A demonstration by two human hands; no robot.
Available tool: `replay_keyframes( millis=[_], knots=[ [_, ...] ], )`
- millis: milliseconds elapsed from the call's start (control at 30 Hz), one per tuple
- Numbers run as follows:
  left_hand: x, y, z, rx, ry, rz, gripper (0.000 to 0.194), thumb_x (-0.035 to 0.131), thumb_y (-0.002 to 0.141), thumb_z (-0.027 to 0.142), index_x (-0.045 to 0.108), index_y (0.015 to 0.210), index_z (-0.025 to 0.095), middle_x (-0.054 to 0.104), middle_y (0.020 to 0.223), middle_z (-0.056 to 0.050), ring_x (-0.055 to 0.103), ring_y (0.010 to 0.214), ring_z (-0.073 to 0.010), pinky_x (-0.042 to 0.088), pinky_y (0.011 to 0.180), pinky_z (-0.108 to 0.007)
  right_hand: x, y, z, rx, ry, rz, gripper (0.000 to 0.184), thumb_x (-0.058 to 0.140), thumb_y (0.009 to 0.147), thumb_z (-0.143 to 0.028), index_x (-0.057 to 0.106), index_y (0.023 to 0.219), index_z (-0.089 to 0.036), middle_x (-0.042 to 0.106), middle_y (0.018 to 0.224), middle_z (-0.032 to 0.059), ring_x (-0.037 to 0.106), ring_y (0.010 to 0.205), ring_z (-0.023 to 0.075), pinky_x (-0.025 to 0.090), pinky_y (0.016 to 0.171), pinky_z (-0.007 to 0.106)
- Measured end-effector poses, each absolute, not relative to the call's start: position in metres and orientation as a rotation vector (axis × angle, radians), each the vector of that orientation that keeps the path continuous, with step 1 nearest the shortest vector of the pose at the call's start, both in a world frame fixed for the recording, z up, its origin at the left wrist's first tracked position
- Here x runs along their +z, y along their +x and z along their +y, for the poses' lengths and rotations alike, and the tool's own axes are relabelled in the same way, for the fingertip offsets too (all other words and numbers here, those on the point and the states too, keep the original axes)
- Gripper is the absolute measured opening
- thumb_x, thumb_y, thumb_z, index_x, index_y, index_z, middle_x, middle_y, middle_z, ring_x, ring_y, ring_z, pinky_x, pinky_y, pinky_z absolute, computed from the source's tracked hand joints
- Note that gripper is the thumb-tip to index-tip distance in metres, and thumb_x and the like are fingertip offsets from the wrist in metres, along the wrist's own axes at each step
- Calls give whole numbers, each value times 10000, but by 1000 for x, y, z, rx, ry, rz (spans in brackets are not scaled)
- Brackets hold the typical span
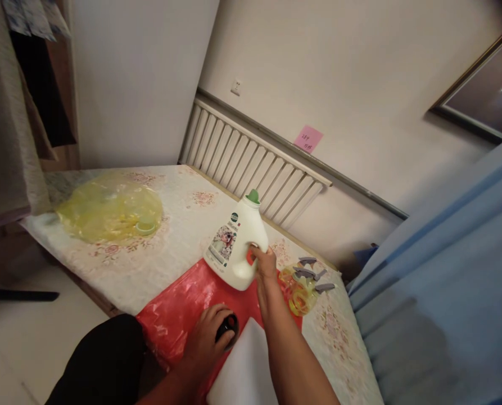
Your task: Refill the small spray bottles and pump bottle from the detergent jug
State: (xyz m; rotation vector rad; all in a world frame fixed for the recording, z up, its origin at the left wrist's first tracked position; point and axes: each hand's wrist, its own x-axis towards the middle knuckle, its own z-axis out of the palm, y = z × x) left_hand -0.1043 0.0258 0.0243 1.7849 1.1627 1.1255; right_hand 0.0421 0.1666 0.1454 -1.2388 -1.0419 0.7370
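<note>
A white detergent jug [234, 242] with a green cap stands on a red plastic sheet [170, 315] on the bed. My right hand [264, 263] is closed around the jug's handle on its right side. My left hand [206, 337] rests nearer to me on the red sheet, fingers curled over a small black object [229, 327] with a red spot. A white flat piece [246, 365] lies just beside my left hand, partly under my right forearm.
A yellow plastic bag [109, 208] lies at the far left of the floral bedsheet [183, 214]. Yellow rings and grey clips [303, 281] sit right of the jug. A slatted headboard [251, 163] backs the bed. A blue curtain [444, 281] hangs at right.
</note>
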Motion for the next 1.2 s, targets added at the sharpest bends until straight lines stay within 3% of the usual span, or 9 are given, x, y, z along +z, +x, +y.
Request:
replay_keyframes(
  millis=[100,333,500,700,967,1200],
  knots=[
    [26,-104,26,1113,1793,1169,321,605,817,242,664,1132,232,638,1248,-99,555,1169,-287,439,1049,-478,179,56,151,691,-1214,-997,237,709,588,-310,570,735,-188,509,480,-99,428,429,85,350,443,218],
    [25,-103,28,1138,1845,1162,295,599,825,255,665,1111,226,647,1207,-86,563,1132,-281,452,1019,-463,225,93,81,743,-1253,-1060,340,804,580,-393,574,734,-196,517,408,-87,423,355,91,319,389,214],
    [22,-101,29,1174,1848,1149,285,583,836,269,651,1111,239,641,1211,-77,561,1136,-283,442,1028,-477,226,123,17,814,-1380,-1128,355,816,604,-449,596,691,-184,519,371,-61,384,327,90,279,384,219],
    [17,-99,31,1204,1860,1138,277,578,840,295,651,1100,236,642,1201,-76,567,1127,-284,444,1022,-485,223,149,-46,925,-1469,-1295,422,794,635,-539,569,577,-187,517,411,-24,441,449,120,320,470,235],
    [16,-99,33,1214,1881,1145,283,589,830,293,658,1098,235,652,1190,-72,572,1118,-280,462,995,-454,219,167,-88,1059,-1581,-1468,484,679,714,-665,580,691,-191,507,463,-32,411,475,128,302,525,258],
    [16,-99,33,1202,1892,1140,276,581,845,297,653,1102,230,654,1176,-69,570,1099,-271,459,992,-456,221,173,-95,1126,-1632,-1600,447,673,767,-615,594,750,-175,533,541,-46,400,418,87,277,493,237]
  ],
)
